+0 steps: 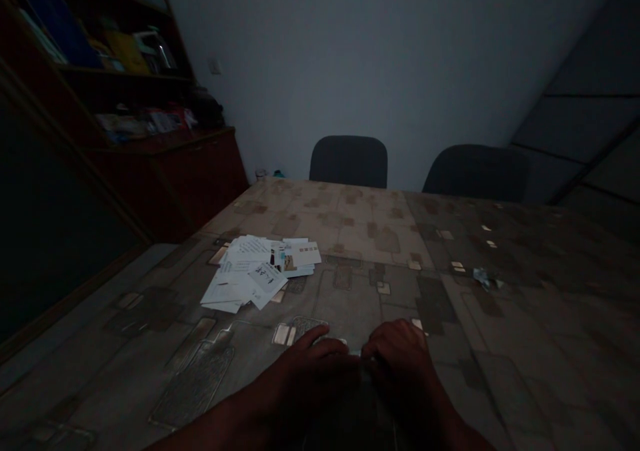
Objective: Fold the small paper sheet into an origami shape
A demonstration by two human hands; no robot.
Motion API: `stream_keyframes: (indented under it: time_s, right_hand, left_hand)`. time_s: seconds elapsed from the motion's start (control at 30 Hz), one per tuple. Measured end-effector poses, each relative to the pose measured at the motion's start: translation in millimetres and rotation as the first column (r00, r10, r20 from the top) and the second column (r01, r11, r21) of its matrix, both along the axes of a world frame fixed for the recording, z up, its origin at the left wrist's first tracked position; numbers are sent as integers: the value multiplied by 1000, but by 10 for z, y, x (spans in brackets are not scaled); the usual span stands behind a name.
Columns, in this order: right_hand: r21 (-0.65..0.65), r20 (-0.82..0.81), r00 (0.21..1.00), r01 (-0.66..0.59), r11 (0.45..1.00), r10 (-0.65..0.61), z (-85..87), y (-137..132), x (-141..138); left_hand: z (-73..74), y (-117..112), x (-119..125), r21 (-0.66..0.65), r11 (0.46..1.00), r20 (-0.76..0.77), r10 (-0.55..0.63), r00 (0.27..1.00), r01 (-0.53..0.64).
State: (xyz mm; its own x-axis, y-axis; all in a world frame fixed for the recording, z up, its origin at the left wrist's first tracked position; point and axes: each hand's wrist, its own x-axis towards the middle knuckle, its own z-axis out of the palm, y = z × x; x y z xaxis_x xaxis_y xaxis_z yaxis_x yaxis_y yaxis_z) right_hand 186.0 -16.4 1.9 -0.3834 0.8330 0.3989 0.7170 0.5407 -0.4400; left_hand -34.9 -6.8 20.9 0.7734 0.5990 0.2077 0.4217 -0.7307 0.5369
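Dim patterned table point(360, 237) | white papers point(253, 274) fanned, overlapping | left hand point(313, 374) beside right hand point(400, 361)

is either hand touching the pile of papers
No, the pile of papers lies apart on the table, beyond the left hand and right hand, which sit together nearer the camera.

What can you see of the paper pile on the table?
The paper pile is a loose, fanned heap of white sheets and cards, overlapping at odd angles and lying flat on the patterned table, left of centre. Some show printed text and one a small picture, but the light is too dim to read them. It rests only on the table. The left hand and right hand sit nearer the camera, apart from it.
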Motion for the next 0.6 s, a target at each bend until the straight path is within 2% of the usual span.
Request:
stream_keyframes:
  time_s: [0.1, 0.2, 0.27, 0.43, 0.6]
  right_hand:
    - [-25, 113, 993, -20, 999, 23, 51, 18, 16]
    - [-7, 264, 964, -13, 1000, 14, 90, 29, 18]
    - [26, 320, 948, -19, 999, 10, 84, 27, 10]
    - [114, 259, 965, 1, 994, -31, -2, 7, 2]
    - [155, 201, 979, -42, 987, 10, -64, 23, 12]
  left_hand:
    - [-52, 43, -36, 11, 999, 15, -36, 999, 36]
    - [-83, 67, -72, 126, 984, -30, -125, 992, 128]
    - [-96, 70, -85, 180, 973, -49, -135, 990, 142]
    - [-139, 63, -96, 133, 983, -52, -118, 992, 124]
    - [-136, 67, -95, 72, 992, -54, -98, 994, 101]
